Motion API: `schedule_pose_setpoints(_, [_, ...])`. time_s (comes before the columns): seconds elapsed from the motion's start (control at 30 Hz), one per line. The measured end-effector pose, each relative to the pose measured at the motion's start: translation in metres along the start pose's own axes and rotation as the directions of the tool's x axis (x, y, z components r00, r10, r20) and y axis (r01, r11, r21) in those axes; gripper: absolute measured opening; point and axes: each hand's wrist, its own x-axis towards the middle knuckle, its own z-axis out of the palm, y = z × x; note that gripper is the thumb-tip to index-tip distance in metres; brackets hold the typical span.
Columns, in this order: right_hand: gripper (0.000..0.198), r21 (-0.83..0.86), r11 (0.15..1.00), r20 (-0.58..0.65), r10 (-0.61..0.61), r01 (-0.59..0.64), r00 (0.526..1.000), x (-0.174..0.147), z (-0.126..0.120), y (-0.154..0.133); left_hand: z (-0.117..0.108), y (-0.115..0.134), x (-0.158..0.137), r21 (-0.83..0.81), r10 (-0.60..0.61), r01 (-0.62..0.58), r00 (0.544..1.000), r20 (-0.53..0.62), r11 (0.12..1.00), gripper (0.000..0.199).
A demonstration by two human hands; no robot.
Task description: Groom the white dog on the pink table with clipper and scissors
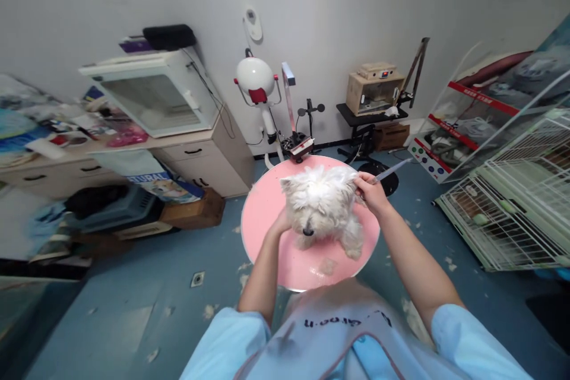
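At the right edge of the frame a white wire cage [512, 219] stands on the blue floor [133, 285]; a few small pale objects lie inside it, too small to name. Left of centre, under the long beige cabinet [209, 157], a dark pet carrier [116, 208] sits with something black on top, its inside not visible.

In the middle, a small fluffy white dog [323, 205] stands on a round pink surface [267, 219], facing the camera. The left hand [281, 224] is mostly hidden behind the dog's fur at its cheek, so I cannot tell how its grip is set. The right hand [370, 191] is closed around a thin metal grooming tool [389, 171], held at the dog's ear; whether it is scissors or a comb is hard to make out.

Behind the surface a white round-headed dryer on a stand [256, 80] rises against the wall, and a black side table with a wooden box [371, 101] stands to its right. Tufts of cut hair [209, 310] dot the floor. The light blue apron [338, 338] is cut off at the bottom edge.
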Motion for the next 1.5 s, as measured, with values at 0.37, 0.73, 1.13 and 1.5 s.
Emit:
schedule_pose_setpoints(0.37, [0.025, -0.139, 0.99, 0.249, 0.034, 0.001, 0.968, -0.023, 0.018, 0.017, 0.074, 0.101, -0.025, 0.309, 0.1, -0.213, 0.933, 0.345, 0.927, 0.036])
schedule_pose_setpoints(0.73, [0.02, -0.08, 0.958, 0.126, 0.285, -0.276, 0.95, -0.075, 0.053, 0.117, 0.041, -0.021, -0.032, 0.39, -0.278, 0.115, 0.876, 0.394, 0.914, 0.042])
schedule_pose_setpoints(1.13, [0.015, -0.372, 0.928, 0.131, 0.062, -0.009, 0.989, -0.158, 0.142, 0.127, -0.013, -0.043, -0.066, -0.223, -0.6, 0.619, 0.786, 0.153, 0.753, 0.028])
schedule_pose_setpoints(1.5, [0.052, 0.407, 0.667, -0.241, 0.737, -0.624, 0.631, -0.206, 0.206, 0.167, -0.038, -0.097, -0.111, -0.269, -0.561, 0.581, 0.813, 0.155, 0.768, 0.032])
